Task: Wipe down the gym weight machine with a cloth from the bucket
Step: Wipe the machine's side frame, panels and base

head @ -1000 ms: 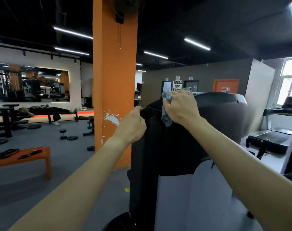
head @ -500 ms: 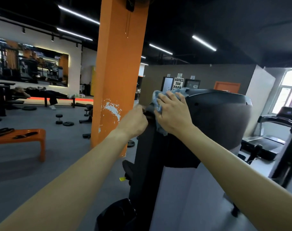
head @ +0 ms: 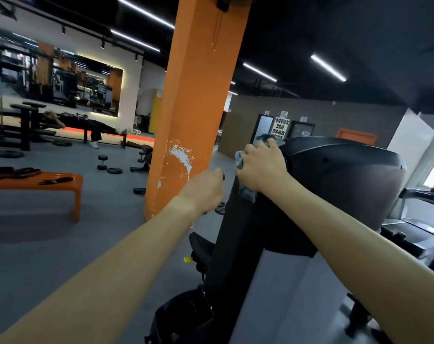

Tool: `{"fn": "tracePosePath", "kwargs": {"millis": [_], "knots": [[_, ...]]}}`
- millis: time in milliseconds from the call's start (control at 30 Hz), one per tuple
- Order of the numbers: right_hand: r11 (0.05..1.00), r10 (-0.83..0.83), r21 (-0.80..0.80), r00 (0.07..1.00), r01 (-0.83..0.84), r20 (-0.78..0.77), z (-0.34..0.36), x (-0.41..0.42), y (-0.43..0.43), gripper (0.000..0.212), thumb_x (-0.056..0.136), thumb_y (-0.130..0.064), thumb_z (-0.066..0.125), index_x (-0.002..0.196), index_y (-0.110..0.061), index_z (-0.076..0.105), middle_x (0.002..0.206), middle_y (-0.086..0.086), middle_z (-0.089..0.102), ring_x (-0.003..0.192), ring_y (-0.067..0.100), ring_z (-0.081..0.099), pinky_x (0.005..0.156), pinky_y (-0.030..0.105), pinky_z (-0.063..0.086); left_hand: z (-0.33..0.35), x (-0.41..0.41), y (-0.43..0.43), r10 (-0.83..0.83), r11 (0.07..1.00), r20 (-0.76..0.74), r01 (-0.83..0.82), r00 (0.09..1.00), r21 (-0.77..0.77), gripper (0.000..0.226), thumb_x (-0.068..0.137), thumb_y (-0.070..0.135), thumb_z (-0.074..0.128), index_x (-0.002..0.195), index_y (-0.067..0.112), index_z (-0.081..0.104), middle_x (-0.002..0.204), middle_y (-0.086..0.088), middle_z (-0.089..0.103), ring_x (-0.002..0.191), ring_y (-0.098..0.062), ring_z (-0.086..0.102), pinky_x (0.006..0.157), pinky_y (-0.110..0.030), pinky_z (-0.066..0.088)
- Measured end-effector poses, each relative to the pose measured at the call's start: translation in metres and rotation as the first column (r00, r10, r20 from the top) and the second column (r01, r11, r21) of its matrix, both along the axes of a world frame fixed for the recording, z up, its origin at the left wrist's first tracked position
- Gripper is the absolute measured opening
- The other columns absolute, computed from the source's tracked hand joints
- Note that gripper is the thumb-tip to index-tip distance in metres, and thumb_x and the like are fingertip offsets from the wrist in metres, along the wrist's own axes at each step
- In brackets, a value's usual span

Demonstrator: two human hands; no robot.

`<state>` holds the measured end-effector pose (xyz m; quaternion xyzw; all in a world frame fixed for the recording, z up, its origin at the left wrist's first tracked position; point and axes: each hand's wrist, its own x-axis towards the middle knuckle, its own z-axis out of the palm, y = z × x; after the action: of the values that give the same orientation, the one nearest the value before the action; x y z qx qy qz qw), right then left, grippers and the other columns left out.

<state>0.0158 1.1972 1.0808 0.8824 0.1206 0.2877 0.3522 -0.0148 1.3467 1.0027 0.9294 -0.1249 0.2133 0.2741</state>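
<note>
Grey gym flooring runs back to a long wall mirror, with an orange pillar (head: pixel 198 95) standing close behind the work and an orange bench (head: pixel 37 186) off to the left. Dumbbells and weight plates lie scattered on the floor between them.

The weight machine (head: pixel 335 175) stands in front of the person, its black rounded shroud on top and a pale panel below. The right hand (head: pixel 260 167) holds the blue-grey cloth (head: pixel 247 193) against the shroud's upper left corner. Its fingers curl over the fabric, which bunches out above the knuckles and below the wrist. The left hand (head: pixel 206 188) is closed into a fist just beside the machine's upright edge. Something dark shows at the thumb, but I cannot tell whether that hand grips part of the frame. I can make out no bucket for certain.

By my reading the wiping step is under way, working on the top corner of the shroud. Most of the black top and the side panel look yet to be covered. The next stroke probably calls for flattening the cloth and drawing it along the rounded top or down the front edge, with firm, even pressure so the fabric does not slip off the curve.
</note>
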Motion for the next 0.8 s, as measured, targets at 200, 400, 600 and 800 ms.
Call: {"fn": "tracePosePath", "kwargs": {"millis": [200, 400, 600, 800], "knots": [[0.936, 0.014, -0.349, 0.995, -0.047, -0.099, -0.059, -0.003, 0.013, 0.051, 0.106, -0.048, 0.026, 0.133, -0.025, 0.063, 0.133, 0.002, 0.062, 0.132, 0.031, 0.046, 0.121, 0.051, 0.018, 0.0, -0.001, 0.003, 0.018, 1.0, 0.003, -0.018, 1.0, -0.021, 0.025, 0.102, 0.004, 0.039, 0.124, 0.006, 0.051, 0.099, -0.015, 0.065, 0.08, -0.032, 0.063, 0.071, -0.05, 0.054], [0.994, 0.108, -0.028, 0.994, -0.108, 0.012, -0.011, -0.011, -0.022, 0.051, 0.103, -0.046, 0.032, 0.14, -0.021, 0.057, 0.145, 0.001, 0.056, 0.137, 0.026, 0.046, 0.118, 0.049, 0.026, 0.012, 0.01, -0.012, -0.003, 0.996, 0.085, 0.011, 0.996, -0.084, 0.03, 0.098, -0.001, 0.041, 0.127, 0.007, 0.047, 0.096, -0.012, 0.063, 0.071, -0.028, 0.06, 0.055, -0.039, 0.042], [0.947, 0.142, 0.25, 0.963, -0.2, 0.229, -0.026, -0.018, -0.037, 0.068, 0.098, -0.043, 0.019, 0.15, -0.011, 0.05, 0.154, 0.009, 0.05, 0.146, 0.03, 0.038, 0.124, 0.047, 0.023, 0.021, 0.011, -0.036, 0.006, 0.989, 0.14, 0.015, 0.99, -0.148, 0.016, 0.102, 0.012, 0.039, 0.114, 0.01, 0.049, 0.108, -0.009, 0.057, 0.09, -0.032, 0.06, 0.079, -0.049, 0.054], [0.882, 0.308, 0.255, 0.893, -0.397, 0.328, -0.034, -0.023, -0.086, 0.055, 0.106, -0.043, 0.035, 0.151, -0.015, 0.049, 0.157, 0.008, 0.046, 0.15, 0.028, 0.035, 0.127, 0.049, 0.018, 0.023, 0.017, -0.052, -0.046, 0.984, 0.18, 0.076, 0.983, -0.164, 0.031, 0.106, 0.025, 0.031, 0.123, 0.012, 0.053, 0.12, -0.01, 0.056, 0.101, -0.029, 0.059, 0.093, -0.045, 0.052]]}}
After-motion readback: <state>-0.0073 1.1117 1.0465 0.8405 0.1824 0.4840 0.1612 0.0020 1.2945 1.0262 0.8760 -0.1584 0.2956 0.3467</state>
